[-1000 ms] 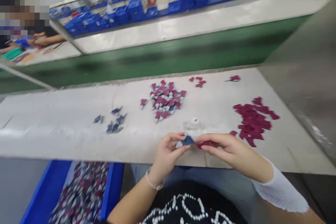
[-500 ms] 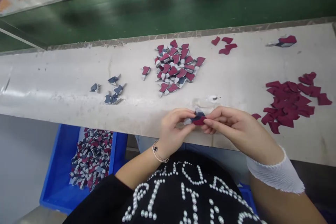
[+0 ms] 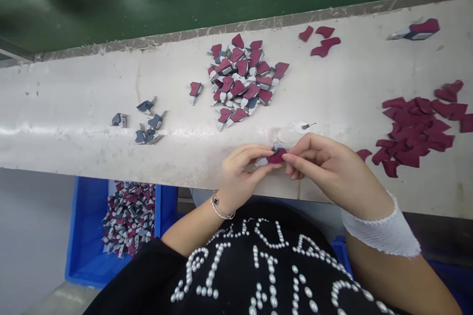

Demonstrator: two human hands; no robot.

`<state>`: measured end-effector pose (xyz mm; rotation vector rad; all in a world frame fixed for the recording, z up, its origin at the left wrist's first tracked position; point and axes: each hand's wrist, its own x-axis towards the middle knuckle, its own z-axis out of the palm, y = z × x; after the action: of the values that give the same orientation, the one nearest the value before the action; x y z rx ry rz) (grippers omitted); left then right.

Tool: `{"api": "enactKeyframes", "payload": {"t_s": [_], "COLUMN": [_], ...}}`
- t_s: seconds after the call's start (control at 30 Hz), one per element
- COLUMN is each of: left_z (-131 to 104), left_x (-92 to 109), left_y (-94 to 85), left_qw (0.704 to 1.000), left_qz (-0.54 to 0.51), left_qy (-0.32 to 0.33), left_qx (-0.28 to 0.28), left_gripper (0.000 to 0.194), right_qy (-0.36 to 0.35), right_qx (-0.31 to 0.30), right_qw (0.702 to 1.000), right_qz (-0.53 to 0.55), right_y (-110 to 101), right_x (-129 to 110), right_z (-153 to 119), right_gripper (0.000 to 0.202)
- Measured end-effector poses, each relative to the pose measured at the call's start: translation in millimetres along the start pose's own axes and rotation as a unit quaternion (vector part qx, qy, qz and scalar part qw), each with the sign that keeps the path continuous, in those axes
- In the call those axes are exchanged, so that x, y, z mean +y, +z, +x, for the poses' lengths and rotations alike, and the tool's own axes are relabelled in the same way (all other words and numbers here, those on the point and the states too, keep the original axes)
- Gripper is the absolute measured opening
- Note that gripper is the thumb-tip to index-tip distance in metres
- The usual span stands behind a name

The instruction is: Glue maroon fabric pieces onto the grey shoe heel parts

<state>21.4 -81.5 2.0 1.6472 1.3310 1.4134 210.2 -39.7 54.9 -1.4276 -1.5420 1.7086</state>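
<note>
Between the fingertips of both hands, just above the table's front edge, is a small grey and dark blue part (image 3: 263,161) with a maroon pad (image 3: 277,156) lying along it. My left hand (image 3: 242,170) pinches its left side. The fingers of my right hand (image 3: 321,162) are closed on the maroon pad's right end. Just behind the hands a white bottle with a thin metal tip (image 3: 291,132) lies on the table. A pile of maroon pads (image 3: 417,130) sits to the right, and a heap of parts with maroon faces (image 3: 244,78) lies further back.
Several blue-grey parts (image 3: 150,135) lie on the white table (image 3: 77,93) at the left. A few maroon pads (image 3: 325,47) and one larger part (image 3: 423,29) are at the back right. Below the table's left side stands a blue bin (image 3: 88,251) full of parts.
The maroon pad now covers more of the dark blue face of the held part. The view has shifted, so the table appears slightly higher; both hands keep their grip.
</note>
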Motion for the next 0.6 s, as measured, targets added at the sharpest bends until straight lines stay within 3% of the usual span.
{"api": "enactKeyframes", "payload": {"t_s": [0.27,0.4,0.6], "left_z": [0,-1,-1], "left_x": [1,6,15], "left_y": [-5.3,-10.2,-17.4], "left_qw": [0.999,0.999,0.996], "left_qz": [0.014,-0.002,-0.022], "left_qy": [0.029,0.029,0.051], "left_qx": [-0.018,-0.03,-0.069], "left_gripper": [0.021,0.022,0.022], "right_qy": [0.03,0.044,-0.028], "right_qx": [-0.004,-0.037,-0.1], "right_qw": [1.0,0.998,0.991], "right_qz": [0.002,-0.031,-0.08], "right_y": [0,-3,-1], "right_x": [0,3,-3], "right_z": [-4,-8,-7], "right_gripper": [0.043,0.045,0.041]}}
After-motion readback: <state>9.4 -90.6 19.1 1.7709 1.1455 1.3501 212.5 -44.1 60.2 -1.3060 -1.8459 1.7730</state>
